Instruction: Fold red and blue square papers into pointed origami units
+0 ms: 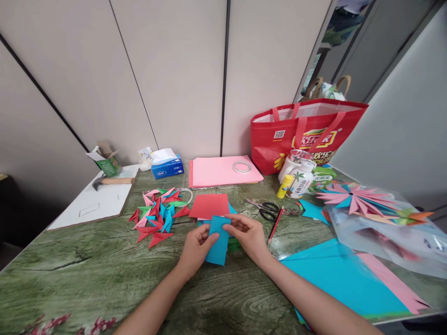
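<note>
Both my hands hold a small blue paper rectangle (218,239) just above the green table (87,274). My left hand (196,247) pinches its left edge, fingers closed. My right hand (247,234) grips its upper right edge, fingers closed. Behind the paper lie a red sheet (209,205) and more small sheets. To the left sits a pile of folded red, blue, pink and green paper points (158,216).
Scissors (265,209) and a red pencil (275,224) lie right of my hands. Large blue and pink sheets (345,277) and a paper star on plastic (356,197) fill the right. At the back: pink paper stack (220,171), tape ring (242,166), red bag (303,132), glue stick (284,186), tissue box (166,166), hammer (113,181).
</note>
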The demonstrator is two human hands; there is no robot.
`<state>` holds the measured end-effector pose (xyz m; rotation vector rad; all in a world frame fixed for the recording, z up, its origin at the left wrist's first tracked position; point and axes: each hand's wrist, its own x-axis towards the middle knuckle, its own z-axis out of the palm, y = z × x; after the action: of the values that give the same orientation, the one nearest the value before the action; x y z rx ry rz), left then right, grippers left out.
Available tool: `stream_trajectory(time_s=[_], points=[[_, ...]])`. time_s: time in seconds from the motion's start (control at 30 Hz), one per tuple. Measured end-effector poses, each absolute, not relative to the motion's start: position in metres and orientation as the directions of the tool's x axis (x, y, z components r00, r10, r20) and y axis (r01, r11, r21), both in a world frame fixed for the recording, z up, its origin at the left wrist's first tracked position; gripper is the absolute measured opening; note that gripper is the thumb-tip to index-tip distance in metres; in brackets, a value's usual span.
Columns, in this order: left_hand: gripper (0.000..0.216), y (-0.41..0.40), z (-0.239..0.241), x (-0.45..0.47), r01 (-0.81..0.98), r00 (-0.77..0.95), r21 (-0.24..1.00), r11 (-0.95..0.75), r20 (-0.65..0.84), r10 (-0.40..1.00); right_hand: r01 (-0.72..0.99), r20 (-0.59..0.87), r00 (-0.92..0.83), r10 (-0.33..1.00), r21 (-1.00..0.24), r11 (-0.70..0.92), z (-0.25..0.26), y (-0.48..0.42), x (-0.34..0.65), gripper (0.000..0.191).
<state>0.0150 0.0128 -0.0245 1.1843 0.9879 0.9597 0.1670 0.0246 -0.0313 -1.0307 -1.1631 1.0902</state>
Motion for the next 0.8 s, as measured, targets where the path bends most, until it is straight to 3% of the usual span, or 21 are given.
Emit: stream_trajectory(time_s=[0.33, 0.8], points=[[0.032, 0.0123, -0.0246, 0.0159, -0.110, 0.317, 0.979, 0.171, -0.129, 0.940, -0.129, 0.148, 0.098, 0.984, -0.979, 0.160, -0.0312, 0.0244, 0.1660, 0.026], [0.032, 0.0142, -0.0303, 0.0146, -0.034, 0.282, 0.992, 0.124, -0.110, 0.953, -0.143, 0.122, 0.065, 0.990, -0.981, 0.130, -0.0317, 0.0240, 0.1661, 0.030]])
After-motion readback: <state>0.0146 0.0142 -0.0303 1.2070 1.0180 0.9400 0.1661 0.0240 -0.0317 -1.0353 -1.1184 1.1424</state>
